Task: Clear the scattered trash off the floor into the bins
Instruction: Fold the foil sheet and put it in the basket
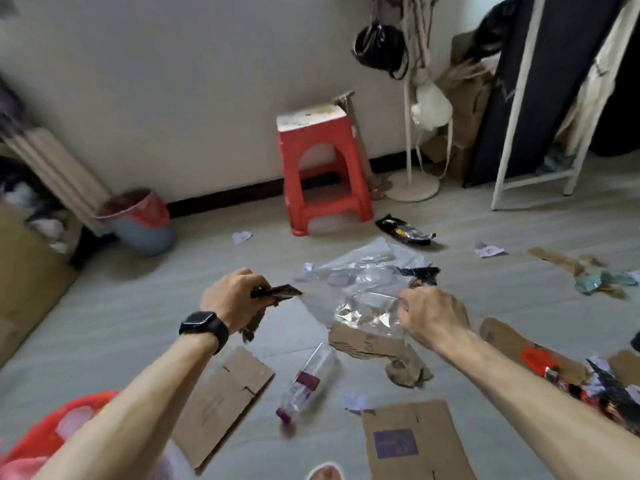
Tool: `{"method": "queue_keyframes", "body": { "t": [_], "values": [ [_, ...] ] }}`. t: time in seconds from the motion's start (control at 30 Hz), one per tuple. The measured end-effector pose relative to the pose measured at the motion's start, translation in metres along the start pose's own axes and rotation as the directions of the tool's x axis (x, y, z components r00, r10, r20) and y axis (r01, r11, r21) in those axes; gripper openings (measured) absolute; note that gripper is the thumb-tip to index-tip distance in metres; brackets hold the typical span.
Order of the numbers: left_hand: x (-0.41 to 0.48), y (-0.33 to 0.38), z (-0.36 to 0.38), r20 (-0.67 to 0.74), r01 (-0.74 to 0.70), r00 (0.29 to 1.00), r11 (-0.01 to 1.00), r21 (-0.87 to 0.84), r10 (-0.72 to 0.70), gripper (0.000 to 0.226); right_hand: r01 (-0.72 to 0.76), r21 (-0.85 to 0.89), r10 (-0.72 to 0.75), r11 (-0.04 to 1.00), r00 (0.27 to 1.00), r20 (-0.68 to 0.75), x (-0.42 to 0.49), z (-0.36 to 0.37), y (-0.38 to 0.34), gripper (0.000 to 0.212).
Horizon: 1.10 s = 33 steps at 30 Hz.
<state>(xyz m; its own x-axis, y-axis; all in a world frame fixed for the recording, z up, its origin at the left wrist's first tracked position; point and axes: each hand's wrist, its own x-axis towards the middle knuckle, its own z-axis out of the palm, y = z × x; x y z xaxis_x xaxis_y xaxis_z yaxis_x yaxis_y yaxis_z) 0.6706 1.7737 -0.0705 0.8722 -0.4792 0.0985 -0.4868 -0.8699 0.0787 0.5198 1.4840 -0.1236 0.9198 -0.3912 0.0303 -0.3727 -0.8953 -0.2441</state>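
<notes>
In front of the red plastic stool (322,174), the left hand (235,301) clamps its fingers on a dark crumpled wrapper (278,292); the right hand (433,317) pinches a clear crinkled plastic bag (360,289).

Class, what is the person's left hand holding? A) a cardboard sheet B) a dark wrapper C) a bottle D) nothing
B: the left hand pinches a dark wrapper; the right hand grips the clear bag; the bottle lies on the floor.
</notes>
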Motion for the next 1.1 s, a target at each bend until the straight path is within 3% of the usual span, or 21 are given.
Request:
{"method": "queue_keyframes", "body": {
  "t": [0.2,0.37,0.7,0.83,0.97,1.03,1.1],
  "values": [
    [-0.110,-0.116,-0.065,-0.179,0.273,0.945,0.961,-0.036,-0.275,0.024,0.197,-0.142,-0.207,0.970,0.977,-0.057,-0.008,-0.046,-0.121,0.017],
    [-0.205,-0.203,-0.052,-0.162,0.593,0.778,0.795,-0.128,-0.607,0.020,0.310,-0.170,-0.324,0.935,0.944,-0.063,-0.029,-0.034,-0.210,0.016],
    [-0.306,-0.287,0.034,-0.100,0.842,0.529,0.536,-0.063,-0.843,0.026,0.480,-0.214,-0.485,0.851,0.874,0.028,-0.034,0.032,-0.314,0.021],
    [-0.307,-0.304,0.078,0.036,0.843,0.537,0.536,-0.037,-0.843,0.027,0.515,-0.277,-0.509,0.811,0.855,0.099,-0.026,0.062,-0.322,0.020],
    [-0.290,-0.308,0.096,0.213,0.836,0.547,0.516,-0.187,-0.809,0.046,0.538,-0.296,-0.508,0.789,0.843,0.179,-0.017,0.082,-0.331,0.018],
    [-0.285,-0.308,0.095,0.208,0.849,0.526,0.498,-0.174,-0.825,0.048,0.539,-0.289,-0.502,0.791,0.842,0.196,-0.017,0.087,-0.335,0.016],
    [-0.275,-0.304,0.083,0.144,0.820,0.573,0.559,-0.124,-0.807,0.042,0.515,-0.253,-0.478,0.819,0.856,0.196,-0.020,0.088,-0.337,0.019]
  ]
}}
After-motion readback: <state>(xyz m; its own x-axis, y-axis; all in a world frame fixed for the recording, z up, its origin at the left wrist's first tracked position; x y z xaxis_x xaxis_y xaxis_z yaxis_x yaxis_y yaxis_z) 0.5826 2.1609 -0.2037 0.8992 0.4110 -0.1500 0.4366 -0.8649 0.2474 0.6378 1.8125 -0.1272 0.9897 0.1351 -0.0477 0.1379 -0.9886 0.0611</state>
